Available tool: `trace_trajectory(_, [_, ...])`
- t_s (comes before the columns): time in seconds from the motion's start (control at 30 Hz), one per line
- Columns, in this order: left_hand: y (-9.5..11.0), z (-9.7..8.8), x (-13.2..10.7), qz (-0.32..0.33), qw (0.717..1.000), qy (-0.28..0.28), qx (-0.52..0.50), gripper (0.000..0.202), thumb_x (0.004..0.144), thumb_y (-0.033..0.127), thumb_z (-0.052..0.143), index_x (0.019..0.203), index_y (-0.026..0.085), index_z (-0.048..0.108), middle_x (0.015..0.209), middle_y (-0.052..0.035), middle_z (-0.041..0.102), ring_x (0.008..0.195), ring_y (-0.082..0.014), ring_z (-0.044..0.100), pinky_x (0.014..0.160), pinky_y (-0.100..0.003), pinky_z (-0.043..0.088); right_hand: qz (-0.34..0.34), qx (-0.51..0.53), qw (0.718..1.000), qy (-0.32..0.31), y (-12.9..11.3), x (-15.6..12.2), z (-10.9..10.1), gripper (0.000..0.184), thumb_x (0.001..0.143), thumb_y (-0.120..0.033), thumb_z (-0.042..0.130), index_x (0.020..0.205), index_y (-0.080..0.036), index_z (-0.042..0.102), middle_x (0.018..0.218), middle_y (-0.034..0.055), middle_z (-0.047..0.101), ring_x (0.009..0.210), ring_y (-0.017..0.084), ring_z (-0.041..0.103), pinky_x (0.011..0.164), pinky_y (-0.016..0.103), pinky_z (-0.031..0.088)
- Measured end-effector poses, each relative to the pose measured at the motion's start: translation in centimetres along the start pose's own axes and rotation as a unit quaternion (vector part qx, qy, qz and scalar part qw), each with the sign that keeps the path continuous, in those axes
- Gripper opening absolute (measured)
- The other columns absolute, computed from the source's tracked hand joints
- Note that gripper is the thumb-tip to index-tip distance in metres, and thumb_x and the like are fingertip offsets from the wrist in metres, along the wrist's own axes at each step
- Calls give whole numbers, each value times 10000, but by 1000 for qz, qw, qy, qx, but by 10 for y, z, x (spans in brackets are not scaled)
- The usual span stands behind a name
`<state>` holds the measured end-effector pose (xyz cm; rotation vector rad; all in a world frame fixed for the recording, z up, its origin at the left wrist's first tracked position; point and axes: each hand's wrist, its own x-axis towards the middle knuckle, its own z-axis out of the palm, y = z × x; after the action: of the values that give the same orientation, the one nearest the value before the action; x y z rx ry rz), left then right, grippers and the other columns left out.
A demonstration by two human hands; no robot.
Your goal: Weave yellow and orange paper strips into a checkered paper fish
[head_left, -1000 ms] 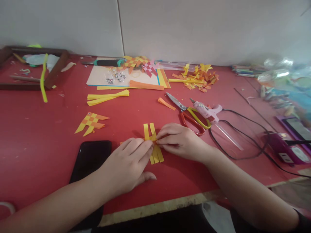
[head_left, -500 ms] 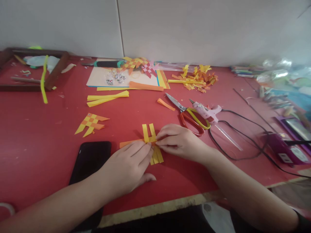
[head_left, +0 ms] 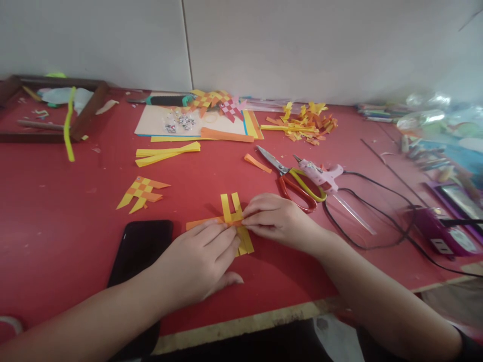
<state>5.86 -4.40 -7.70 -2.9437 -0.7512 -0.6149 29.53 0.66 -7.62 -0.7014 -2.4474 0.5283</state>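
Yellow paper strips [head_left: 225, 207] stand upright across an orange paper strip [head_left: 198, 222], partly woven together on the red table in front of me. My left hand [head_left: 206, 256] lies flat over the weave, fingers stretched and pressing it down, thumb apart. My right hand [head_left: 281, 221] is closed at the right side of the weave, fingertips pinching the orange strip's end; the exact grip is partly hidden. Lower yellow ends [head_left: 246, 241] stick out below the fingers. A finished woven paper fish [head_left: 142, 192] lies to the left, above a black phone [head_left: 141, 246].
Scissors [head_left: 281, 168] and a pink glue gun [head_left: 320, 173] with its cord lie to the right. Behind are yellow strips [head_left: 166, 152], paper sheets [head_left: 151, 118], and a pile of paper scraps [head_left: 307, 123]. A wooden tray [head_left: 88, 108] stands far left, a purple power strip [head_left: 439, 231] right.
My left fingers have shifted slightly to the right and down over the lower yellow ends. My right hand stays almost in the same place.
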Motion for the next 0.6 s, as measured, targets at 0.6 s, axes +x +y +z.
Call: trace_trajectory(0.6, [1,3,-6,-18,999,-26,-6,632,962,591,416,1170,52,671,1210,-157,705,1063,-304,665,940,-444,515,373,-264,887,67,34,-39,-88,316,885,-221,549,1181,-216,660,1168,106,706,1052,261,677,950,418,520])
